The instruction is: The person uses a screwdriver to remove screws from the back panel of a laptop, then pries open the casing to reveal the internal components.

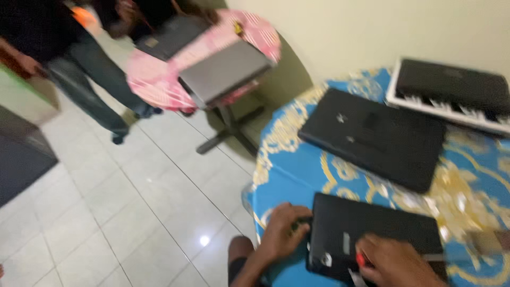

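Head view: our left hand (281, 229) steadies the upturned laptop (372, 239) at the desk's (287, 175) near edge, fingers clamped on its side; right hand (396, 261) pinches a red-handled screwdriver (361, 259). We're mid-unscrewing, likely; next needs steady aim.

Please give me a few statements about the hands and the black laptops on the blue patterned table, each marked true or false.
1. The left hand grips the left edge of the nearest black laptop. True.
2. The right hand is empty. False: it holds a red-handled tool.
3. The blue and gold tablecloth carries one laptop. False: a second black laptop lies beyond.
4. A grey laptop lies on the pink round table. True.
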